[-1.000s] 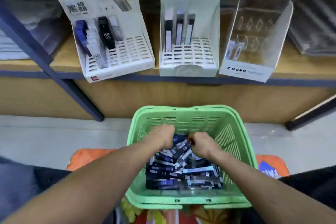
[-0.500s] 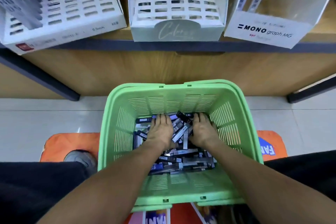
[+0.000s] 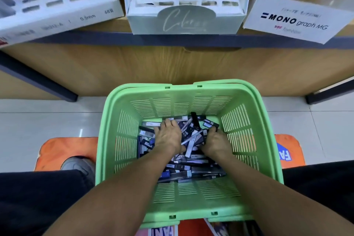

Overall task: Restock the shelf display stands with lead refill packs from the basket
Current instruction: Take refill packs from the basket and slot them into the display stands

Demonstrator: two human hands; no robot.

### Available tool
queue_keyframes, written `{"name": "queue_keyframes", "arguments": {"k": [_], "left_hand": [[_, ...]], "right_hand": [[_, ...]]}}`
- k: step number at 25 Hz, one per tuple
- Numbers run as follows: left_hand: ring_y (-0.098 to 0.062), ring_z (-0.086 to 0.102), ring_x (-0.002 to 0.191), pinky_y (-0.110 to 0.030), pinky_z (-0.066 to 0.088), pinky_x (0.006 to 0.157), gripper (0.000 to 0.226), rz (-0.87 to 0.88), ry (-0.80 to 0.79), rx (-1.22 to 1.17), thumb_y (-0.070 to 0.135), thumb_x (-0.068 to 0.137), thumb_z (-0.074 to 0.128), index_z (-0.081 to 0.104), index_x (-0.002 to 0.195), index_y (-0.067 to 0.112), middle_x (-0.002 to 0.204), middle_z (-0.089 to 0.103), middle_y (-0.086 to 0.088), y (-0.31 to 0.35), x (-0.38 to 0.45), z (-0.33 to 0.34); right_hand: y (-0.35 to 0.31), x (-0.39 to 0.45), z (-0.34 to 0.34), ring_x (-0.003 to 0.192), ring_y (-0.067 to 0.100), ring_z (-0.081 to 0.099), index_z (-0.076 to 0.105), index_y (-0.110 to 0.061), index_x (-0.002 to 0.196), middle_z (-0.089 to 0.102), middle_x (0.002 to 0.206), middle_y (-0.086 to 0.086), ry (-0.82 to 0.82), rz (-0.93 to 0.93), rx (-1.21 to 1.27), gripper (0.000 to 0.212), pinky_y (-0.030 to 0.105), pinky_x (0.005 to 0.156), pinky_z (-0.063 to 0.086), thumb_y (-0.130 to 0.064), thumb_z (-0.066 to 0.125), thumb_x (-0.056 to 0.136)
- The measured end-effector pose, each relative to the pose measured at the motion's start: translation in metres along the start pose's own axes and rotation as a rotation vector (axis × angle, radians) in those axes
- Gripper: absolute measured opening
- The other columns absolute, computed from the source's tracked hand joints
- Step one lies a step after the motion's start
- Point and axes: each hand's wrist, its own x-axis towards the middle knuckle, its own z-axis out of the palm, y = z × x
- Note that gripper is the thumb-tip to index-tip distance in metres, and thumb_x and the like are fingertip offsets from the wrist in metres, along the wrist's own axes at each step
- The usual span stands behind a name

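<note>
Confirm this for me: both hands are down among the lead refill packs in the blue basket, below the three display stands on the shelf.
One detail is wrong: the basket is green, not blue. The head view shows it. The rest stands: the left hand and the right hand are both down among the lead refill packs in it, below the three display stands on the shelf.

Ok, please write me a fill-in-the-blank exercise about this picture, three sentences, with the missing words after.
1. Both hands, the left hand and the right hand, reach into a plastic basket whose colour is ____.
2. The display stand on the right bears the printed brand word ____ in bold letters.
3. The basket stands on a mat whose colour is ____.

Missing words: green; MONO; orange
</note>
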Motion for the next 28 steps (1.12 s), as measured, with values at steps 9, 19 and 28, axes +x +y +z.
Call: {"name": "queue_keyframes", "arguments": {"k": [9, 19, 28], "left_hand": [[-0.033, 0.044, 0.126, -0.038, 0.045, 0.105, 0.082, -0.01, -0.011, -0.219, 0.021, 0.077, 0.082, 0.033, 0.141, 0.003, 0.135, 0.042, -0.017, -0.001, 0.002, 0.008], [-0.022, 0.057, 0.106, -0.035, 0.049, 0.087, 0.065, -0.149, -0.306, -0.846, 0.027, 0.086, 0.069, 0.041, 0.141, 0.009, 0.124, 0.054, -0.011, -0.02, -0.002, -0.013], [-0.022, 0.05, 0.12, -0.03, 0.045, 0.095, 0.109, -0.182, -0.223, -1.049, 0.046, 0.064, 0.092, 0.035, 0.147, 0.005, 0.138, 0.051, -0.008, -0.022, -0.001, 0.001]], "right_hand": [[-0.02, 0.002, -0.005, 0.09, 0.028, 0.069, 0.061, -0.009, 0.103, 0.071, 0.1, 0.012, -0.122, 0.108, 0.592, 0.031, 0.035, 0.075, 0.058, -0.008, 0.079, 0.077], [-0.035, -0.012, -0.005, 0.089, 0.027, 0.072, 0.054, -0.009, 0.117, 0.071, 0.106, 0.012, -0.268, 0.11, 0.968, 0.041, 0.038, 0.074, 0.062, 0.007, 0.073, 0.084], [-0.023, -0.009, 0.005, 0.101, 0.029, 0.072, 0.057, -0.001, 0.127, 0.072, 0.115, 0.014, -0.319, 0.098, 1.132, 0.07, 0.045, 0.093, 0.058, 0.008, 0.087, 0.064]]}}
